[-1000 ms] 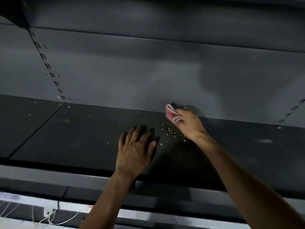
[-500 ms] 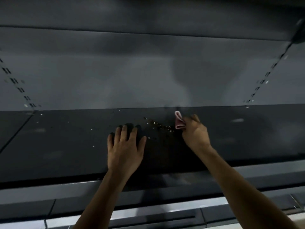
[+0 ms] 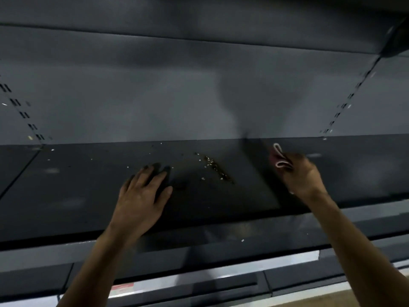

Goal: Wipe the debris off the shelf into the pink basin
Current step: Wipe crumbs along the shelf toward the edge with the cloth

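Observation:
A dark grey shelf (image 3: 73, 191) runs across the head view. A streak of brown and pale debris (image 3: 215, 168) lies on it between my hands, with stray crumbs scattered to the left. My left hand (image 3: 142, 194) rests flat on the shelf, fingers spread, left of the streak. My right hand (image 3: 303, 176) grips a folded pink cloth (image 3: 279, 156) on the shelf, right of the streak and apart from it. The pink basin is out of view.
The grey back panel (image 3: 155, 96) rises behind the shelf, with slotted uprights at the left (image 3: 24, 114) and right (image 3: 345, 105). A lower shelf edge with a price rail (image 3: 199, 282) runs below my arms.
My right hand has drawn the cloth rightward, away from the debris streak it was touching. My left hand has stayed flat on the shelf. The view has shifted.

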A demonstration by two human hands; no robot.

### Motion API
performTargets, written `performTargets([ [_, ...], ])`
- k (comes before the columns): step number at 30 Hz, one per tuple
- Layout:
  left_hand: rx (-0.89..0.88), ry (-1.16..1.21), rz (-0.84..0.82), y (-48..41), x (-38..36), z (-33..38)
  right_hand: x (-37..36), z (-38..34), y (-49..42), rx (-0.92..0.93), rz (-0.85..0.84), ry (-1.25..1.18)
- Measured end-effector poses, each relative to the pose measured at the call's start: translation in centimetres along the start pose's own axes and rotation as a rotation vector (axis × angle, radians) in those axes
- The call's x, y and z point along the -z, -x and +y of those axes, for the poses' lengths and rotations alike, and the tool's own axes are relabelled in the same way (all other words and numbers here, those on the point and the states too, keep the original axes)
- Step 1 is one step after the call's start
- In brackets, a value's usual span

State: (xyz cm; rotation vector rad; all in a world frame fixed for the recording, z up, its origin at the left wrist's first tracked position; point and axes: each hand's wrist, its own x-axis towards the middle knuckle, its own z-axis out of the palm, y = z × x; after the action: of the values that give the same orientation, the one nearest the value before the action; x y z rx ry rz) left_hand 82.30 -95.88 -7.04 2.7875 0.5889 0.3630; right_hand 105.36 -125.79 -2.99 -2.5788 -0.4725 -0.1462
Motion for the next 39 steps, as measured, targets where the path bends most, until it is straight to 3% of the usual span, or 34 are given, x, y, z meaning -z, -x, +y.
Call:
performTargets([
  [3, 0.008, -0.032, -0.019, 0.2, -0.2, 0.4, -0.3, 1.3, 1.6, -0.058, 0.026, 0.109],
  [8, 0.000, -0.050, -0.012, 0.3, -0.4, 0.4, -3.5, -4.6, 4.3, 0.088, 0.056, 0.135],
  [15, -0.019, -0.065, -0.020, 0.6, 0.0, 0.2, -7.8, -12.8, 5.3, 0.299, -0.096, -0.107],
  [20, -0.003, -0.039, -0.064, 0.5, 0.1, 0.2, -5.9, -10.1, 2.1, 0.281, -0.056, -0.231],
  [24, 0.021, -0.039, -0.074, 0.2, -0.2, 0.3, -4.0, -4.9, -2.4, 0.080, 0.077, -0.142],
  [28, 0.081, -0.046, -0.056, -0.3, -0.6, 1.9, -3.6, -0.2, -7.1, -0.089, 0.079, -0.122],
  [36, 0.085, -0.067, -0.032, -0.6, -1.0, 1.8, -5.2, -2.2, -10.5, -0.055, -0.011, 0.009],
  [39, 0.103, -0.097, -0.027, -0.9, -1.2, 2.2, -6.5, -4.0, -9.4, 0.061, -0.060, 0.042],
])
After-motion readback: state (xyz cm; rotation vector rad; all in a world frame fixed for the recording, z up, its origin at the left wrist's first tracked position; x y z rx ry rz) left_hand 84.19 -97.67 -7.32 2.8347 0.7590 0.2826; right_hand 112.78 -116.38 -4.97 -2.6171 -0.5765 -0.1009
